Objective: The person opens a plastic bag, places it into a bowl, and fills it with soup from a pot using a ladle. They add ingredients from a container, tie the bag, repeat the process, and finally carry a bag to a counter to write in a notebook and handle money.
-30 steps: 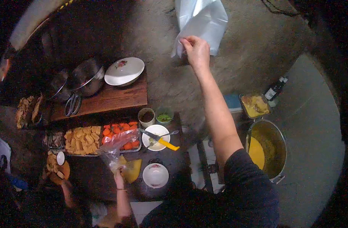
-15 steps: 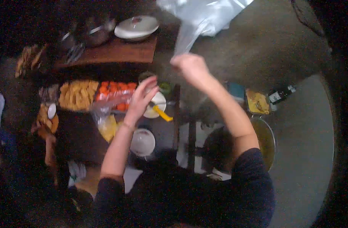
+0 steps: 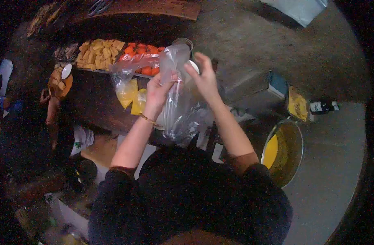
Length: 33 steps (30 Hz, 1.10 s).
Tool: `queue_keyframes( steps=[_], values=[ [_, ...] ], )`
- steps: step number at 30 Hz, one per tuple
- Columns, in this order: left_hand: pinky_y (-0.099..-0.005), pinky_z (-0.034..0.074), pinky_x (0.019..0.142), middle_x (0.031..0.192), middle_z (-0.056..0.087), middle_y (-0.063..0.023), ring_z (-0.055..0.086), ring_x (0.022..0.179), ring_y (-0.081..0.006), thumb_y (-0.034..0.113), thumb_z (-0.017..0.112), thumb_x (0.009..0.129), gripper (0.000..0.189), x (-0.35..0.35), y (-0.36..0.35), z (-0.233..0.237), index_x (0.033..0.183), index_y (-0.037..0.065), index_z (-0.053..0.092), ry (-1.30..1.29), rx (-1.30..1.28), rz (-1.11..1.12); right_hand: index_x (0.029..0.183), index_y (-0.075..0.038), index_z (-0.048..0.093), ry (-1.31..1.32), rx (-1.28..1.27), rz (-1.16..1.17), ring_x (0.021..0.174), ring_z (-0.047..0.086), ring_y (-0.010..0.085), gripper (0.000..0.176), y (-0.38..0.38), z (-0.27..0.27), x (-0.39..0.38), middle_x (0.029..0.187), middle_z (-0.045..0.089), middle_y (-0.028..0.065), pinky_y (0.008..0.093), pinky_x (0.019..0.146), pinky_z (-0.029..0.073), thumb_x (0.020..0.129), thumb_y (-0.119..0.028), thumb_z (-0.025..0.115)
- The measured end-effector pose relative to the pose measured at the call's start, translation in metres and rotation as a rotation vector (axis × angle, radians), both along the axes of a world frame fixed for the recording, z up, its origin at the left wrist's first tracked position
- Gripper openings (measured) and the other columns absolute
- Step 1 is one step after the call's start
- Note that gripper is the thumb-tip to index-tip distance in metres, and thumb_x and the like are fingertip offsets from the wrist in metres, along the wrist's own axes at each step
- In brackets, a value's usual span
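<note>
My left hand (image 3: pixel 157 96) is closed on a clear plastic bag (image 3: pixel 172 108), pinching it near the upper part. The bag hangs down between my two hands, thin and crumpled. My right hand (image 3: pixel 206 79) is just to the right of the bag, fingers apart and slightly curled, with nothing visible in it. Behind the bag a white round dish (image 3: pixel 194 65) shows in part. To the left of my left hand are two clear bags with yellow contents, one (image 3: pixel 127 94) beside the other (image 3: pixel 139 102).
A long tray holds golden-brown chunks (image 3: pixel 99 55) and red-orange pieces (image 3: pixel 143 51). On the right stand a large pot (image 3: pixel 302 153) with something yellow inside, a yellow food container (image 3: pixel 298 104), a dark bottle (image 3: pixel 324 107) and a blue box (image 3: pixel 277 85). Another person's hand holds an orange plate (image 3: pixel 61 87).
My right hand has come down from the hanging bundle of plastic bags at the top. A clear bag is now in my left hand, which was open before. The view has shifted.
</note>
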<state>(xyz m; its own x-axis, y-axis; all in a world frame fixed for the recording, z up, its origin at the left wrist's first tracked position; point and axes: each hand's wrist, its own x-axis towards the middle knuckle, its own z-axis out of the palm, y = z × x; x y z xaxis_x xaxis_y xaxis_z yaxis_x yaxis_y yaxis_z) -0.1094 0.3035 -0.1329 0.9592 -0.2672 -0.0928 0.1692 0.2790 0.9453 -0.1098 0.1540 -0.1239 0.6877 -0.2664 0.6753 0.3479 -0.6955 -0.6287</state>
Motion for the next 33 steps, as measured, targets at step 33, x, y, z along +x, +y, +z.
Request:
queue_keyframes(
  steps=[33],
  values=[
    [-0.0221,0.042,0.060,0.080,0.054,0.0032,0.051,0.069,-0.0074,0.029,0.055,0.081,0.020,-0.001,0.077,-0.046,0.090,0.011,0.055,0.316,-0.256,-0.143,0.074,-0.005,0.053,0.807,0.294,1.009,0.060,0.050,0.0098,0.024,0.074,-0.010,-0.008,0.066,0.054,0.0017,0.0254,0.054,0.042,0.080,-0.028,0.057]
  ],
)
